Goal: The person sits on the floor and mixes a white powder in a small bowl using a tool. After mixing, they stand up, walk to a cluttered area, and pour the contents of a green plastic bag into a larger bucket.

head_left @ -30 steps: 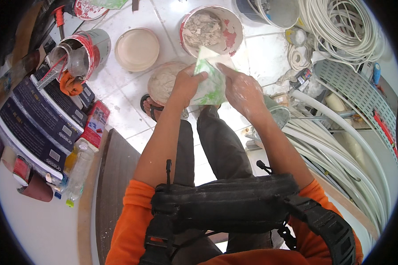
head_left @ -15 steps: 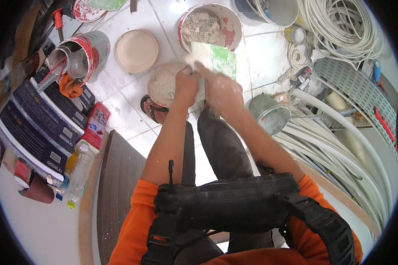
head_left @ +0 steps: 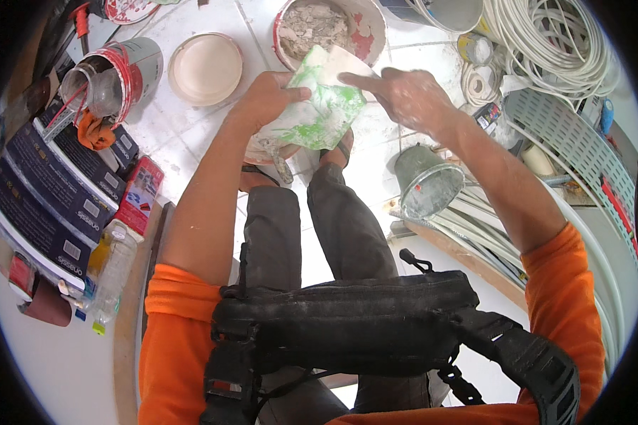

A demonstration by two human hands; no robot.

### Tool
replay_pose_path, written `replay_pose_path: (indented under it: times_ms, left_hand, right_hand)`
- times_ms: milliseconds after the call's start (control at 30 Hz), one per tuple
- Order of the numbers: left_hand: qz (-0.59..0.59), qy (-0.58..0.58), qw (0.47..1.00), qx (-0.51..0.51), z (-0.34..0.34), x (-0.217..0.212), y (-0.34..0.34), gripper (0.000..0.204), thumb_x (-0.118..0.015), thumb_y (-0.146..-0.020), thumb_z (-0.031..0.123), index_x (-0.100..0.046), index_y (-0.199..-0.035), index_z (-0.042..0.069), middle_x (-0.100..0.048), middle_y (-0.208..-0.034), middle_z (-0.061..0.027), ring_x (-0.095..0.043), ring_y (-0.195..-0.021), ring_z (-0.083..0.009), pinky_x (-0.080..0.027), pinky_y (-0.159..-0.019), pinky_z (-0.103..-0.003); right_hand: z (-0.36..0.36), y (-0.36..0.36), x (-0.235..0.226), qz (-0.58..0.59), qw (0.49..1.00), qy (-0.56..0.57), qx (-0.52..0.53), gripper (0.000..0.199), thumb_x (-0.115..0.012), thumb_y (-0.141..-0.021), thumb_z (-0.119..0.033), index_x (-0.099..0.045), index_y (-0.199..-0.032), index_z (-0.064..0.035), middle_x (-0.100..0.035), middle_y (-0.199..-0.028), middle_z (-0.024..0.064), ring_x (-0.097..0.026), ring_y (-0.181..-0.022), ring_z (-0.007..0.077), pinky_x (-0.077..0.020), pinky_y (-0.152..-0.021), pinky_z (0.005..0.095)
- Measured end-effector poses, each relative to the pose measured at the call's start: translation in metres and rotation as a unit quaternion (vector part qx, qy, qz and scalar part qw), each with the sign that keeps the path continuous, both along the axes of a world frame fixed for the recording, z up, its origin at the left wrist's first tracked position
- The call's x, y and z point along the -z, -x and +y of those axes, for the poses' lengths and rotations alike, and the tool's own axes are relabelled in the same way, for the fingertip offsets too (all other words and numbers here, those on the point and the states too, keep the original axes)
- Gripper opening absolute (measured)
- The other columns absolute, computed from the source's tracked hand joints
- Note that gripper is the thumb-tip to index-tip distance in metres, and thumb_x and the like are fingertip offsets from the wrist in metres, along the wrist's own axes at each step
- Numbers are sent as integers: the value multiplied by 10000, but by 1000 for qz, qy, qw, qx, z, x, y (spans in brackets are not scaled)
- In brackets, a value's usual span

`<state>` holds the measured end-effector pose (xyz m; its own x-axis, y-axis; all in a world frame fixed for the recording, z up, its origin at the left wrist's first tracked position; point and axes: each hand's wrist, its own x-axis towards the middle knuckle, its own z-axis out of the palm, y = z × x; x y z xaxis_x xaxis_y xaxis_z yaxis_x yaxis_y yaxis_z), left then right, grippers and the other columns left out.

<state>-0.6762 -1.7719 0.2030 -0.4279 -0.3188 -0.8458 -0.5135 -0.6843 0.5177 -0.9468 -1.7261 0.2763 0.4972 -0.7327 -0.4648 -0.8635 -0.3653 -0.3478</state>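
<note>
My left hand (head_left: 268,103) grips a flat green sheet (head_left: 326,117) smeared with white paste, its thumb lying on top. My right hand (head_left: 415,103) holds a cream-coloured flat scraper (head_left: 346,65) against the sheet's upper edge, with the index finger stretched along it. Both tools are over the floor between my feet and a bucket of dry, crumbly plaster (head_left: 361,35). Below the sheet, a round tub (head_left: 273,154) is mostly hidden by it and my left forearm. A greyish strip hangs at the tub's near side; its kind is unclear.
A round cream lid (head_left: 205,69) lies at left beside a tilted bucket (head_left: 143,64) holding jars and an orange cloth (head_left: 96,131). Dark boxes (head_left: 46,191) line the left. At right are a grey bucket (head_left: 429,180), coiled white cable (head_left: 546,42) and pale tubing.
My hands have moved apart and the forearms spread wider. The green sheet has shifted left and now faces up more fully, in my left hand. The view has moved slightly.
</note>
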Motion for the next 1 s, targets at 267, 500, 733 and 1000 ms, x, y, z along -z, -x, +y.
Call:
replay_pose_path:
  times_ms: [267, 500, 733, 1000]
  left_hand:
    - [18, 8, 1000, 13, -6, 5, -6, 384, -759, -894, 195, -728, -1189, -48, -760, -981, -126, -713, -812, -173, -562, -762, -321]
    - [4, 39, 998, 58, -10, 8, -4, 409, -764, -889, 215, -726, -1204, -43, -758, -973, -123, -703, -817, -179, -555, -778, -334]
    - [13, 42, 993, 113, -22, 20, -10, 479, -782, -852, 236, -711, -1245, -30, -760, -1048, -168, -710, -913, -232, -544, -864, -364]
    - [32, 50, 979, 196, -61, -11, -17, 586, -783, -862, 330, -666, -1320, -16, -736, -1151, -167, -704, -1026, -241, -538, -933, -342]
  right_hand:
    - [-7, -11, 20, -97, 993, 39, 63, 612, -588, -975, -112, -491, -1511, -390, -622, -730, 108, -651, -625, 271, -559, -582, 411]
    - [5, -10, 2, 39, 994, -56, 82, 566, -568, -997, -140, -496, -1513, -361, -634, -737, 129, -655, -654, 315, -553, -608, 452]
    - [28, -28, -5, 18, 992, -60, 107, 550, -568, -1003, -163, -505, -1499, -392, -657, -791, 132, -683, -713, 307, -565, -643, 441]
    - [22, -62, 0, -69, 957, -48, 278, 459, -562, -1001, -203, -588, -1444, -319, -650, -774, 166, -690, -723, 324, -563, -665, 444]
